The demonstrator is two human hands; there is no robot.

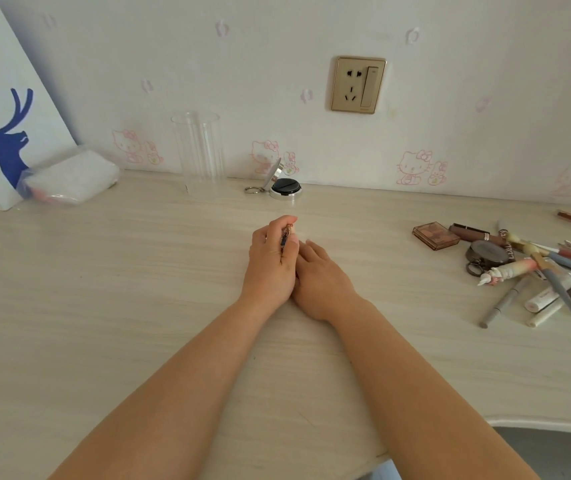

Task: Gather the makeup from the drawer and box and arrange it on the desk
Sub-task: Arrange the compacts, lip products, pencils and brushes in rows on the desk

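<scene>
Both forearms reach in over the counter (pixel 104 306), hands touching mid-counter. Left hand (pixel 272 258) is curled around a small patterned makeup item (pixel 287 234), mostly hidden, can't tell what. Right hand (pixel 318 271) lies flat, fingers relaxed. Makeup pile (pixel 526 268) at far right is partly cut off.

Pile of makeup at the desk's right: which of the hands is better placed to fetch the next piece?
Probably the right hand: it lies flat and holds nothing, on the pile's side. The left hand already grips a small patterned item and would have to cross over.
</scene>
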